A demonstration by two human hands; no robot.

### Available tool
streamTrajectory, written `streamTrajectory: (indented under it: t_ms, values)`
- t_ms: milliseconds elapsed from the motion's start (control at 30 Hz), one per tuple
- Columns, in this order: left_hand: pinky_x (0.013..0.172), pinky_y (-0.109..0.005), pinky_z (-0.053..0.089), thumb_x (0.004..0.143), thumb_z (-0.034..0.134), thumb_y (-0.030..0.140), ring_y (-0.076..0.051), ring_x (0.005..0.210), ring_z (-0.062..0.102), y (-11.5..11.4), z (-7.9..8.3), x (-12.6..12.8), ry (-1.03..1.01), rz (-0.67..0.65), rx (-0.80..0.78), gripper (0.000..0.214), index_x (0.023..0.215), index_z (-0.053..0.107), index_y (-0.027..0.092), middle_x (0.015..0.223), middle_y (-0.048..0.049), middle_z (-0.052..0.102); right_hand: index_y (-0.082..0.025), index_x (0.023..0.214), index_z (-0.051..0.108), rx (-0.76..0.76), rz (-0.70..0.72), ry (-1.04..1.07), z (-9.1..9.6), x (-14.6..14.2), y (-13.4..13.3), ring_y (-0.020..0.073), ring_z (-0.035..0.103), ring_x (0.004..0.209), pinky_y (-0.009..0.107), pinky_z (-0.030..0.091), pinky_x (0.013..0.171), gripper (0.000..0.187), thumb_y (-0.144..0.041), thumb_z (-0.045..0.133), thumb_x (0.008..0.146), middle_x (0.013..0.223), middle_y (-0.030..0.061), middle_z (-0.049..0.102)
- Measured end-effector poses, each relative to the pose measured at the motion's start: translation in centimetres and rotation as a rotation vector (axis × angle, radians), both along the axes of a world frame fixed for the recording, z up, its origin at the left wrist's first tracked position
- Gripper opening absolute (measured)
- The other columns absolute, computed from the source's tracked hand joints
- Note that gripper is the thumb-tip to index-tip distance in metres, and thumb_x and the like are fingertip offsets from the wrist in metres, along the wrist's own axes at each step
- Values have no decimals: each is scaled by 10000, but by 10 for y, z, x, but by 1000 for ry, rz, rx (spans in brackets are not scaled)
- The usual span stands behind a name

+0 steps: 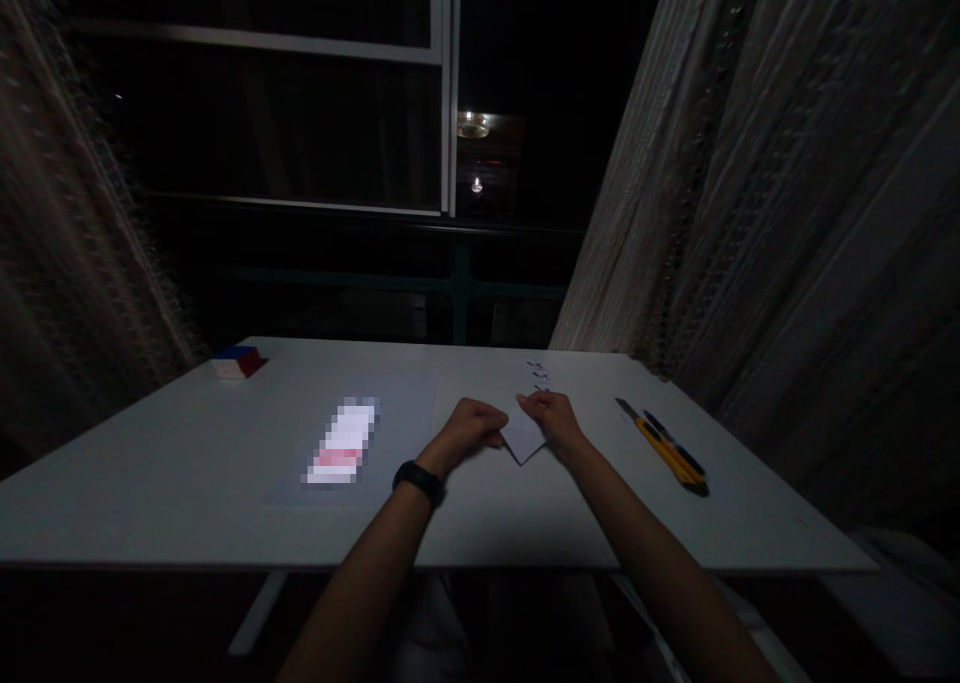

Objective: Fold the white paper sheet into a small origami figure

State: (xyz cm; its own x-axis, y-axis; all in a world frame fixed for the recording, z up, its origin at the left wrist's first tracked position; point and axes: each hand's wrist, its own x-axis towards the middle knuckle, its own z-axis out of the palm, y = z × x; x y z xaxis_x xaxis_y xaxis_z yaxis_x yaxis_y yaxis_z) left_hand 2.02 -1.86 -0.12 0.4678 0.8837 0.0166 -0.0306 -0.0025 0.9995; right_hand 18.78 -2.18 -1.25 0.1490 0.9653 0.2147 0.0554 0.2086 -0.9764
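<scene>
A small piece of folded white paper, with one corner pointing toward me, is held between my two hands just over the table. My left hand, with a dark band on its wrist, pinches the paper's left edge between thumb and fingers. On the opposite side my right hand is closed on the paper's right edge, its thumb and fingertips near the top. Several small dark marks or pieces lie in a column just beyond my right hand; their kind is too small to tell.
A white table carries everything. To the left lie a pale sheet, a blurred-out bright screen and a puzzle cube. On the right are a yellow utility knife and a dark pen. Curtains flank a dark window.
</scene>
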Motion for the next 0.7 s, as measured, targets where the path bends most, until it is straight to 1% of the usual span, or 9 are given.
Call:
streamTrajectory:
  t_ms: [100,200,300,533,633,700]
  values:
    - [504,-235,437,606,667,291,-129,488,564,0,1,-1,11,-21,-22,219,611,659,73,547,-82,630,-155,489,549,7,-8,-1,-2,3,2,100,411,411,243,288,420,388,-502,717,533,427,-24,490]
    - [543,-254,469,593,675,286,-166,559,618,0,1,-2,-18,-41,-69,242,667,667,56,643,-131,670,-158,474,535,30,-37,16,-2,8,5,94,400,420,244,284,437,388,-494,717,534,428,-31,480]
    - [558,-261,481,586,684,275,-179,588,637,0,0,-3,-42,-38,-98,260,702,669,44,711,-162,682,-155,465,539,31,-69,7,-1,11,6,93,398,424,246,284,445,383,-485,723,527,425,-32,474]
    - [565,-270,494,567,712,278,-184,583,640,1,0,-5,-76,-46,-132,284,704,669,33,726,-180,683,-150,460,547,-20,-71,34,3,11,4,97,399,398,249,277,426,396,-492,744,479,410,-22,484]
    - [566,-268,496,559,723,262,-184,586,641,2,0,-7,-111,-33,-155,277,712,675,36,756,-180,684,-151,455,554,-20,-133,63,5,17,5,101,401,393,251,272,419,398,-501,744,467,405,-17,487]
    - [573,-266,497,556,730,259,-184,601,643,3,1,-8,-147,19,-159,273,720,677,47,771,-173,685,-149,460,565,-20,-185,83,6,21,6,108,416,403,253,282,424,399,-503,748,454,413,-11,500]
